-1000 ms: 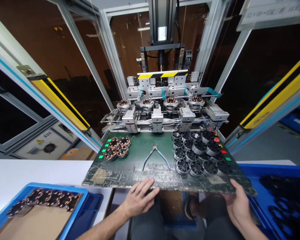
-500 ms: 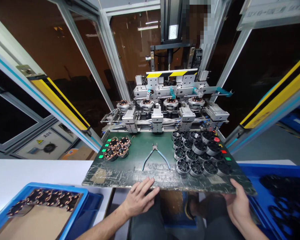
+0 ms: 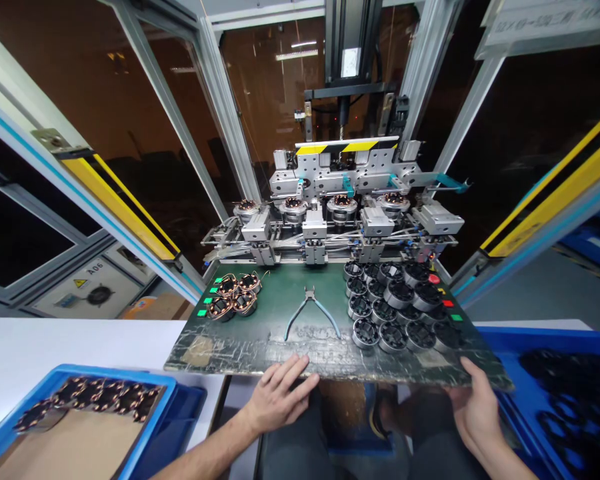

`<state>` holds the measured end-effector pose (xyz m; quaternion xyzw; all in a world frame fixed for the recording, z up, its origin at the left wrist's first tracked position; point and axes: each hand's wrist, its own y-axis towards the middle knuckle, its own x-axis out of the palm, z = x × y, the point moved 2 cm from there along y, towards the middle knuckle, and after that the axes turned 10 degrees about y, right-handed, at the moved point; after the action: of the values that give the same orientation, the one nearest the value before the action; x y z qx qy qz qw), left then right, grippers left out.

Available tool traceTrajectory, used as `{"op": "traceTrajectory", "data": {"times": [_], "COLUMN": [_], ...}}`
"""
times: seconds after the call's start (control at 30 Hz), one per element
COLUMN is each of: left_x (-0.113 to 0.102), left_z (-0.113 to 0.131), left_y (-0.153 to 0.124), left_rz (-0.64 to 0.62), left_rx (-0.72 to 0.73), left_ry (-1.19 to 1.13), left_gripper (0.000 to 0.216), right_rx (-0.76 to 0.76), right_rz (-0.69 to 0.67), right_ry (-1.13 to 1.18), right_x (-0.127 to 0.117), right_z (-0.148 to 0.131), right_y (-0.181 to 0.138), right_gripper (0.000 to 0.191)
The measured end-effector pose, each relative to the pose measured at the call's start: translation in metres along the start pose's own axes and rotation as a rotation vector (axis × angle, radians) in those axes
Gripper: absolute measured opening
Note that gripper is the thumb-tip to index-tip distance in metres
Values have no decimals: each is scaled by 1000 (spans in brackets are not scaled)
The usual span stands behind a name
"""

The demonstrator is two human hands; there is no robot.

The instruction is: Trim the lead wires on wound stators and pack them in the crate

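Observation:
My left hand [image 3: 283,393] lies on the front edge of the green worktop [image 3: 260,360], its fingers stretched out and holding nothing. At the right end of that edge, my right hand [image 3: 475,403] has its thumb on top and its fingers partly hidden below, gripping the edge. Between and beyond my hands lie cutting pliers [image 3: 310,295] with blue handles spread apart. Several copper-wound stators [image 3: 245,304] stand at the worktop's left. Black-and-silver stator cores [image 3: 366,333] without visible copper are grouped at the right, some stacked. Neither hand touches them.
Behind the worktop stands a winding machine [image 3: 315,230] with several copper-wound stators in its holders. A blue bin [image 3: 167,393] of wound stators is at the left; another blue bin [image 3: 505,340] with black parts is at the right. Yellow-faced posts [image 3: 125,207] flank the machine.
The machine's striped upper plate and column have shifted slightly to the right, and its front right blocks sit a little differently. My hands, the pliers and the stators on the worktop have not moved.

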<state>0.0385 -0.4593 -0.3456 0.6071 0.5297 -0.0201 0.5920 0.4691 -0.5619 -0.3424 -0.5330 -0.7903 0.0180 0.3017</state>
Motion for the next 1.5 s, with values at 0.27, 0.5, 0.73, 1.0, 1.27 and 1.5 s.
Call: {"op": "traceTrajectory", "data": {"times": [0.27,0.5,0.73,1.0,1.27,1.5], "left_x": [-2,-2,-1,-2,-3,-2], "left_z": [0,0,0,0,0,0], "left_y": [2,2,3,2,5,4], "left_rz": [-2,-5,-7,-13,-9,-2], "left_rx": [5,-4,1,4,13,-11], "left_ry": [20,-12,-18,-14,-18,-15], "left_gripper": [56,50,51,53,51,49], "right_rx": [-20,-16,-20,-10,-10,-27], "right_rz": [-1,-2,15,13,13,9], "right_ry": [-4,-6,5,15,29,29], "right_x": [-2,-2,-1,4,9,6], "right_z": [2,3,3,-1,-4,-2], "right_y": [2,4,3,-3,-8,-4], "right_gripper": [53,54,57,61,63,58]}}
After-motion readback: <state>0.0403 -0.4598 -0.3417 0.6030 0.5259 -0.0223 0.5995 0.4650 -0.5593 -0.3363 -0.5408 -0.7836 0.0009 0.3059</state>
